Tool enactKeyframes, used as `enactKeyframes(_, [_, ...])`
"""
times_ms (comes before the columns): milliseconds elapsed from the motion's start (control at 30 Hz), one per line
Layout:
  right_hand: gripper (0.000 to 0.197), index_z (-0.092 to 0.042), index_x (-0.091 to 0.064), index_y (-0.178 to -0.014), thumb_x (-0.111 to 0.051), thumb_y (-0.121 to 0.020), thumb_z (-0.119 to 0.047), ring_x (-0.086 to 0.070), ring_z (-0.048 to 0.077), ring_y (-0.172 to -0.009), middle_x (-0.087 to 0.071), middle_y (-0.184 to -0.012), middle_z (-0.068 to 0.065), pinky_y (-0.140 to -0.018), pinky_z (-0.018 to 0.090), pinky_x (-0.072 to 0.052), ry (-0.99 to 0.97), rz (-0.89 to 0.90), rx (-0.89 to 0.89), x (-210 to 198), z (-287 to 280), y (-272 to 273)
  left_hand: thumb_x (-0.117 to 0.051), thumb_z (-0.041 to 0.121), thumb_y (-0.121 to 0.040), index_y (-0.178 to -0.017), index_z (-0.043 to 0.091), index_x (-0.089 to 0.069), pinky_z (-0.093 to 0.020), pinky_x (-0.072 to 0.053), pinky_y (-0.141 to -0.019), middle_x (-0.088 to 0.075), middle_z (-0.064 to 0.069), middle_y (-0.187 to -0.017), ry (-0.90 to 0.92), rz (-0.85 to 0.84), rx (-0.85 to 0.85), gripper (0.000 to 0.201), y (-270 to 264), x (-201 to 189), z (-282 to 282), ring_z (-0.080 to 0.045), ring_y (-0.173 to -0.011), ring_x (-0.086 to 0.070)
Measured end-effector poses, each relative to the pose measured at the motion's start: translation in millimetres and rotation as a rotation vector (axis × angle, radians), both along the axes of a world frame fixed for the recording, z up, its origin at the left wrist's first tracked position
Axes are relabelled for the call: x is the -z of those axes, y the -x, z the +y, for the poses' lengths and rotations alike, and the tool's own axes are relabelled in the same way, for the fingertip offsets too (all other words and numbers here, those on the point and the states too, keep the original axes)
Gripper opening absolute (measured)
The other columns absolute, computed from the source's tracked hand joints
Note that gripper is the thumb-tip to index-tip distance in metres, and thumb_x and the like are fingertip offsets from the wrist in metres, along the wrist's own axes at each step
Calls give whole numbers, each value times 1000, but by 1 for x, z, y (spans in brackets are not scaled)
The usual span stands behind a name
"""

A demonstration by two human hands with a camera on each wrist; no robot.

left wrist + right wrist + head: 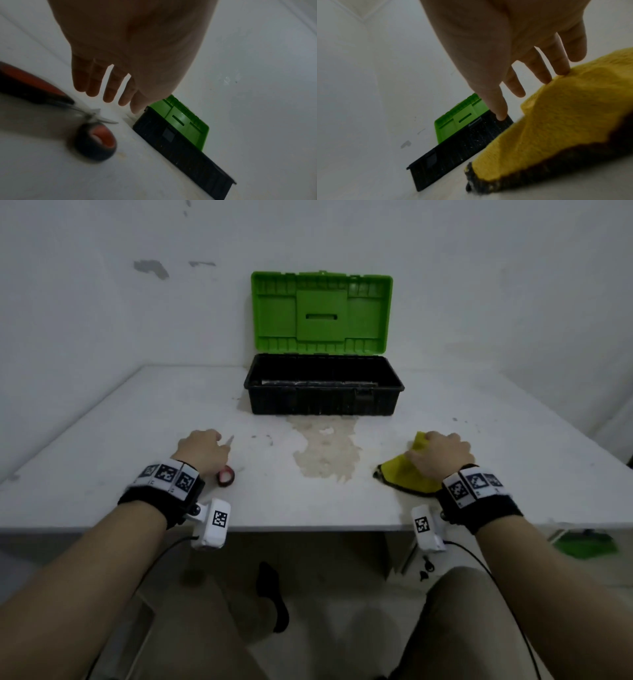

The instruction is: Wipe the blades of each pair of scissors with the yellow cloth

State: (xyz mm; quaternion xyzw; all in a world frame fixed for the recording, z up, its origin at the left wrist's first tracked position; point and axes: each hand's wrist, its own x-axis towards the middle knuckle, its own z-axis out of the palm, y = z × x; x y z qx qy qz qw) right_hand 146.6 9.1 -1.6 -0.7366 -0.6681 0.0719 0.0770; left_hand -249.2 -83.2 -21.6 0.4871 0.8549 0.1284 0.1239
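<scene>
One pair of scissors with red-and-black handles [226,475] lies on the white table [102,440] at the near left, blade tip pointing away. My left hand [202,448] hovers over it; in the left wrist view its fingers [92,86] hang straight above the scissors [96,140] without gripping them. The yellow cloth [407,474], dark-edged, lies bunched at the near right. My right hand [440,451] rests on it; in the right wrist view straight fingertips [561,70] touch the cloth [573,119], while the thumb stays off it.
An open toolbox stands at the back centre, green lid [321,313] raised against the wall, black base [323,398] below. A beige stain [325,453] spreads on the table in front of it. The table's front edge [308,527] runs just behind my wrists.
</scene>
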Motion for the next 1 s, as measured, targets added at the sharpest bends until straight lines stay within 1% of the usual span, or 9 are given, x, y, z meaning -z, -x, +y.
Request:
enactKeyframes(200, [76,-6,-33,-138,-54,-86,-57,-37,40,-126,-44,-137,23,-99,47,-36,24,105,122,4,10,-14,-52,36,-95,-97,8,-57,-45,-49,-92,-62,-18,-114,128,182,-75,29,5,10,-18,-37,-107,-57])
enactKeyframes(300, [77,-3,-41,-132,-60,-81,-58,-44,40,-122,-52,-131,20,-97,46,-38,78,89,116,5,18,-16,-65,25,-92,-96,4,-62,-35,-49,-74,-67,-17,-108,191,236,-57,22,3,6,-19,-34,-99,-64])
enactKeyframes(400, [58,-10,-57,-107,-65,-73,-57,-55,38,-105,-63,-110,15,-91,44,-46,72,85,76,3,22,-21,-71,24,-90,-101,1,-66,-34,-50,-73,-69,-18,-108,229,249,-46,26,8,4,-17,-33,-98,-65])
enactKeyframes(467, [47,-16,-59,-101,-64,-73,-55,-55,36,-103,-64,-103,10,-95,44,-40,39,96,61,-3,16,-22,-68,23,-91,-98,1,-67,-34,-52,-76,-69,-18,-108,208,232,-24,23,11,2,-17,-32,-95,-65])
enactKeyframes(533, [37,-23,-57,-105,-63,-80,-48,-54,33,-105,-61,-100,5,-98,44,-32,-15,141,21,-8,10,-21,-62,19,-93,-98,1,-68,-34,-51,-77,-69,-18,-108,172,176,-6,20,12,-1,-17,-32,-93,-64])
enactKeyframes(700, [28,-15,-58,-107,-56,-91,-37,-57,32,-99,-60,-99,6,-82,35,-43,-146,448,-203,-16,5,-24,-46,23,-101,-101,15,-53,-41,-52,-87,-66,-14,-106,-83,-123,88,11,-9,-20,-12,-33,-96,-63])
enactKeyframes(800, [30,-14,-58,-100,-49,-95,-42,-58,29,-96,-61,-94,3,-84,41,-47,-149,629,-234,-25,0,-17,-48,24,-99,-90,18,-54,-39,-54,-71,-65,-7,-85,-266,-378,177,12,-49,-36,-8,-27,-74,-61])
enactKeyframes(867, [32,-15,-54,-108,-46,-96,-44,-58,25,-97,-59,-99,1,-87,42,-47,-116,744,-238,-33,-6,-10,-52,18,-98,-86,14,-58,-32,-47,-62,-61,-4,-74,-338,-546,243,14,-82,-43,-5,-20,-65,-55])
enactKeyframes(1000, [23,-25,-56,-111,-47,-97,-40,-60,17,-94,-63,-105,-2,-86,39,-50,-88,817,-333,-41,-21,-6,-61,30,-97,-86,12,-71,-29,-46,-62,-56,3,-65,-367,-711,332,23,-129,-32,4,-13,-62,-52])
